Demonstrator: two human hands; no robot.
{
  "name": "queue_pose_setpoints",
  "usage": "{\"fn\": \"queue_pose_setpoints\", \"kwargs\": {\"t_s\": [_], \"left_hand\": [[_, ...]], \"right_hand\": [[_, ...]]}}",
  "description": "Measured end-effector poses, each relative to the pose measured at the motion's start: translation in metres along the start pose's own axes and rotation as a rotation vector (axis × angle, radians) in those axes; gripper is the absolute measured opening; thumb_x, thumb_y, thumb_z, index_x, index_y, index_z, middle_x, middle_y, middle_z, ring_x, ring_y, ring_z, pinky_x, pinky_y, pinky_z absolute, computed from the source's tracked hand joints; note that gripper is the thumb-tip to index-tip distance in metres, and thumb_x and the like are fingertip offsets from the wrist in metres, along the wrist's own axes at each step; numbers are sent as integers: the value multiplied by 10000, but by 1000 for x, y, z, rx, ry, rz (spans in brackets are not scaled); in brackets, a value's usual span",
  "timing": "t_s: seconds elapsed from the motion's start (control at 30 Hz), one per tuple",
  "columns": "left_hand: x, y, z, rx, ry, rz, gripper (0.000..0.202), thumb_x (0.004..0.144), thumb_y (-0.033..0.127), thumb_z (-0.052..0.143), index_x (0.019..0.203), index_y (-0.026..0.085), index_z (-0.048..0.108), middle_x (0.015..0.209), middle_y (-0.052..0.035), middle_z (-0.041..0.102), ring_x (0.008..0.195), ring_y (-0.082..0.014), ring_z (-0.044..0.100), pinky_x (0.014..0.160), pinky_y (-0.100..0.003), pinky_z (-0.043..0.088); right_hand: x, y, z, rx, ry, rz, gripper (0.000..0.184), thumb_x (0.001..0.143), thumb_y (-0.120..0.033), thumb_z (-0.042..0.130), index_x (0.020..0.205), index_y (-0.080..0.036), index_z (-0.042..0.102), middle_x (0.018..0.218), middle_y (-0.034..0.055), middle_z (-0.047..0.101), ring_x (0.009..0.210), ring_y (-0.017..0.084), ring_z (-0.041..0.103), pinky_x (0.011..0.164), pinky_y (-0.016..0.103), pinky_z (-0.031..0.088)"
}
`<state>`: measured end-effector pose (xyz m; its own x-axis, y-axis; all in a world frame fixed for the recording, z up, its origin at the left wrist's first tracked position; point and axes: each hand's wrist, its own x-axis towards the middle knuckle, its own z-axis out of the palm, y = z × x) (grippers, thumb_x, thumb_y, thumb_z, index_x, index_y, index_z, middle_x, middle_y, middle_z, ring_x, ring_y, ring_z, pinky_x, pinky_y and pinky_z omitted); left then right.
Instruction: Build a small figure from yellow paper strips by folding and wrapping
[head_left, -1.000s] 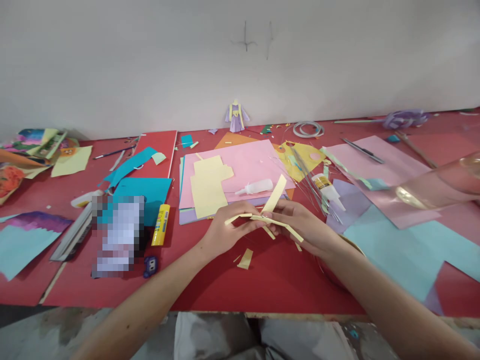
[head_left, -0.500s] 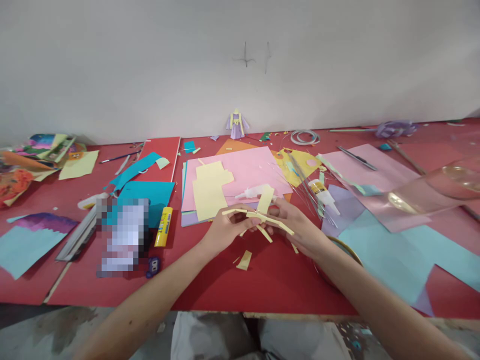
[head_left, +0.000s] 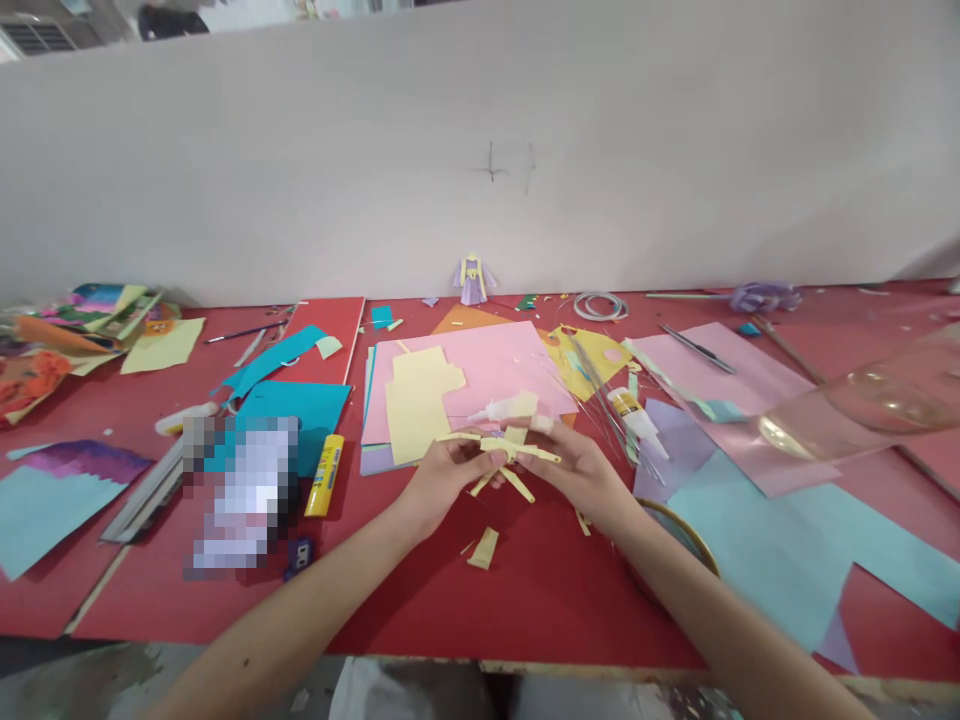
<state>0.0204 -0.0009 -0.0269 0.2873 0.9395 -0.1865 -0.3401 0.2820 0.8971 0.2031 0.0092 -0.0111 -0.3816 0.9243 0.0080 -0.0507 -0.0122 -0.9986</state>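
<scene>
Counter [head_left: 420,610] red, paper-strewn. Pink sheet [head_left: 495,365] mid-counter. Person's left hand [head_left: 442,480] and right hand [head_left: 589,475] both pinching crossed yellow paper strips [head_left: 510,447], held between them above counter. Small yellow scrap [head_left: 484,550] lying nearer person.

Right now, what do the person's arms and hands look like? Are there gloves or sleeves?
No gloves: the left hand and right hand are bare. The left forearm and right forearm show no sleeves, watch or bracelet. The left forearm has one small dark spot.
</scene>
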Motion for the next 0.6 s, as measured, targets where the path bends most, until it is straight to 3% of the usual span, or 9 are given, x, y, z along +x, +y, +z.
{"fn": "queue_pose_setpoints", "kwargs": {"t_s": [0.07, 0.2, 0.4, 0.6], "left_hand": [[0, 1, -1, -6, -2, 0, 239, 726, 302, 781, 851, 126, 680, 740, -13, 675, 601, -92, 598, 616, -217, 471], [0, 1, 0, 21, -13, -3, 239, 743, 323, 767, 824, 117, 677, 662, -2, 643, 557, -78, 576, 564, -196, 421], [3, 3, 0, 5, -5, -7, 381, 654, 420, 810, 825, 102, 688, 677, -21, 642, 564, -101, 573, 586, -230, 436], [4, 6, -1, 24, 3, 7, 452, 616, 478, 814, 793, 81, 689, 649, -35, 628, 544, -102, 551, 575, -235, 425]], "right_hand": [[0, 0, 1, 6, -17, 27, 292, 805, -367, 682, 1072, -251, 700, 1030, 45, 711, 1021, 220, 646, 909, 358, 508], [-1, 0, 3, 19, 23, 38, 234, 751, -355, 741, 955, -240, 741, 944, 33, 733, 957, 229, 672, 872, 347, 522], [1, 5, 4, -66, 126, 70, 248, 730, -410, 747, 884, -216, 740, 900, 53, 739, 889, 239, 679, 820, 354, 552], [4, 15, 2, -133, 122, 35, 283, 745, -438, 721, 919, -216, 744, 901, 67, 741, 865, 259, 676, 790, 381, 560]]}}
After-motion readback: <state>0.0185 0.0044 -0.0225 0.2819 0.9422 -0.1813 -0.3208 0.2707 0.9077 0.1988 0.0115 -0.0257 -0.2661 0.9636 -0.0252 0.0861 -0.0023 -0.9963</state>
